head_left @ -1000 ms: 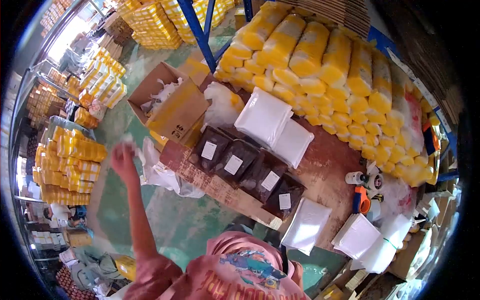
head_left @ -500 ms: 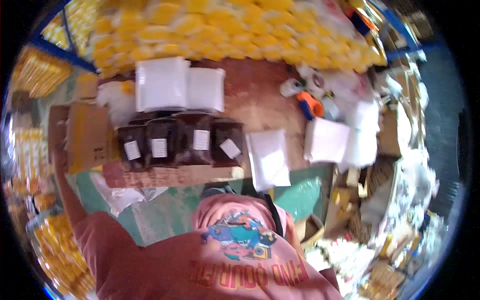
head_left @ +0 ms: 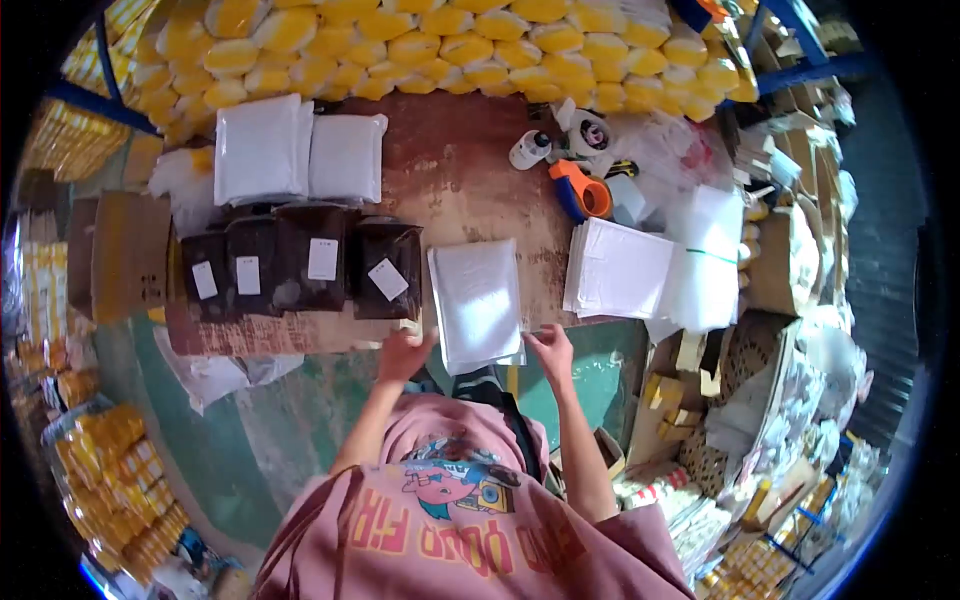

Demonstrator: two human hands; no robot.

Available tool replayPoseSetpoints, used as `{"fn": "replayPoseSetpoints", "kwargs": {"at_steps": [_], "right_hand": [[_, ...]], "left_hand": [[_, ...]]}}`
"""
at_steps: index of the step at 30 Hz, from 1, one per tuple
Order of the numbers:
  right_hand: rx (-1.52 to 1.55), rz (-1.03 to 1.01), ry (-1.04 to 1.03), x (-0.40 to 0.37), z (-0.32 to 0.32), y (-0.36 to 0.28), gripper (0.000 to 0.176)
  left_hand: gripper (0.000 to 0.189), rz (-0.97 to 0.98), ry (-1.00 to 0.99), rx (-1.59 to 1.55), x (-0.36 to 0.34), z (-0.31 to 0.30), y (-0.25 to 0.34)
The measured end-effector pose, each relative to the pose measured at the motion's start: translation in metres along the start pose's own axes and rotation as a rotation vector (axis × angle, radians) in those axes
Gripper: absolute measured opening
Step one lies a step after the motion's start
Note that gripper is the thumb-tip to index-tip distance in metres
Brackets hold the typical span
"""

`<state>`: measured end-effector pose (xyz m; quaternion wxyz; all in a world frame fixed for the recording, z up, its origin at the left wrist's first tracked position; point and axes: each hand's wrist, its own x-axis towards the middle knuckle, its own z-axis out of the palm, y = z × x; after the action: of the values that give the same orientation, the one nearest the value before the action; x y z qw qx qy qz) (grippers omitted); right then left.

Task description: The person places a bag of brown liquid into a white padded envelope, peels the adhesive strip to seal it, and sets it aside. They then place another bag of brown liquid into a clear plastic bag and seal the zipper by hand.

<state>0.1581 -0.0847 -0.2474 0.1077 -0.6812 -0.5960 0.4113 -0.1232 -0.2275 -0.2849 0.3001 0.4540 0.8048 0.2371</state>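
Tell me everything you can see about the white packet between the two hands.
The white packet is flat, rectangular and slightly puffy, wrapped in what looks like glossy plastic film, with a bright patch of light on it and no visible label. It lies on the worn table, its near end overhanging the front edge. The right hand seems to touch its near right corner; whether the left hand touches it is unclear.

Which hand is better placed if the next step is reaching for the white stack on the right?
Probably the right hand: it is nearer the white stack, while the left hand is on the far side of the middle packet.
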Motion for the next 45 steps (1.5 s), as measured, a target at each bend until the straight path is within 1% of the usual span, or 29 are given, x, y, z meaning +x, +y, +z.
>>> {"fn": "replayPoseSetpoints", "kwargs": {"at_steps": [1,2,4,5,6,8,9,10,12,13,15,18,19,20,21,22,23,24,26,28,30,32,33,36,37,39,40,43,45], "right_hand": [[-0.061,-0.014,-0.126,0.011,0.001,-0.005,0.051],[-0.122,-0.024,-0.248,0.022,0.003,-0.006,0.055],[-0.146,-0.091,-0.423,0.039,0.007,0.0,0.052],[-0.136,-0.098,-0.485,0.043,0.006,-0.007,0.051],[-0.122,-0.11,-0.538,0.048,0.007,-0.012,0.05],[0.053,-0.104,-0.565,0.055,0.013,-0.004,0.046],[0.067,-0.082,-0.581,0.059,0.017,0.002,0.047],[0.082,-0.056,-0.597,0.061,0.021,0.01,0.047],[0.29,-0.039,-0.593,0.06,0.026,0.027,0.034],[0.392,-0.007,-0.606,0.06,0.026,0.035,0.033],[0.602,0.104,-0.648,0.057,0.022,0.034,0.036],[0.739,0.069,-0.625,0.052,0.028,0.05,0.036],[0.714,0.08,-0.619,0.049,0.024,0.053,0.025],[0.611,-0.019,-0.6,0.047,0.021,0.055,0.022],[0.503,-0.11,-0.582,0.042,0.018,0.061,0.019],[0.393,-0.202,-0.562,0.041,0.014,0.065,0.017],[0.125,-0.453,-0.533,0.043,0.004,0.065,0.033],[-0.011,-0.591,-0.433,0.041,0.0,0.06,0.036],[-0.286,-0.875,-0.228,0.047,-0.006,0.05,0.042],[-0.47,-1.028,-0.266,0.058,-0.01,0.05,0.049],[-0.622,-1.177,-0.277,0.067,-0.002,0.059,0.057],[-0.62,-1.32,-0.243,0.071,0.01,0.057,0.057],[-0.566,-1.345,-0.228,0.074,0.017,0.058,0.054],[-0.413,-1.391,-0.153,0.077,0.036,0.057,0.038],[-0.411,-1.393,-0.173,0.077,0.04,0.061,0.036],[-0.379,-1.379,-0.23,0.076,0.042,0.067,0.034],[-0.424,-1.469,-0.259,0.08,0.038,0.065,0.032],[-0.335,-1.342,-0.423,0.082,0.035,0.057,0.029],[-0.28,-1.275,-0.426,0.081,0.034,0.059,0.024]], "left_hand": [[0.054,-0.138,0.065,0.012,0.0,0.009,0.028],[0.056,-0.259,-0.024,-0.249,-0.001,0.032,0.023],[0.053,-0.266,0.035,-0.247,-0.006,0.042,0.041],[0.043,-0.346,-0.12,-0.405,-0.005,0.049,0.037],[0.039,-0.34,-0.097,-0.48,-0.004,0.054,0.04],[0.029,-0.325,-0.051,-0.636,-0.004,0.065,0.047],[0.021,-0.423,-0.11,-0.639,-0.005,0.066,0.044],[0.022,-0.421,-0.067,-0.675,-0.009,0.07,0.041],[0.024,-0.411,0.017,-0.75,-0.017,0.081,0.029],[0.019,-0.449,-0.05,-0.662,-0.023,0.087,0.008],[0.017,-0.403,-0.054,-0.796,-0.024,0.074,0.027],[0.021,-0.324,-0.116,-0.815,-0.023,0.049,0.039],[0.021,-0.312,-0.11,-0.842,-0.026,0.052,0.028],[0.021,-0.301,-0.105,-0.872,-0.026,0.059,0.019],[0.017,-0.29,-0.164,-0.641,-0.025,0.045,0.031],[0.02,-0.143,-0.118,-0.543,-0.024,0.047,0.028],[0.023,0.005,-0.068,-0.448,-0.023,0.053,0.02],[0.026,0.139,-0.02,-0.354,-0.03,0.057,0.013],[0.033,0.236,0.062,-0.044,-0.037,0.047,0.01],[0.039,0.406,0.111,0.223,-0.034,0.042,-0.003],[0.042,0.55,0.181,0.24,-0.017,0.05,0.0],[0.048,0.682,0.038,0.36,-0.01,0.062,-0.007],[0.05,0.746,-0.03,0.42,-0.011,0.07,-0.011],[0.041,0.703,0.059,0.291,-0.016,0.092,-0.022],[0.03,0.718,0.058,0.241,-0.014,0.091,-0.024],[0.027,0.742,0.05,0.258,-0.014,0.085,-0.026],[0.025,0.761,0.034,0.25,-0.012,0.08,-0.026],[0.021,0.801,-0.038,0.181,-0.002,0.068,-0.026],[0.018,0.795,-0.018,0.099,0.004,0.066,-0.02]]}}
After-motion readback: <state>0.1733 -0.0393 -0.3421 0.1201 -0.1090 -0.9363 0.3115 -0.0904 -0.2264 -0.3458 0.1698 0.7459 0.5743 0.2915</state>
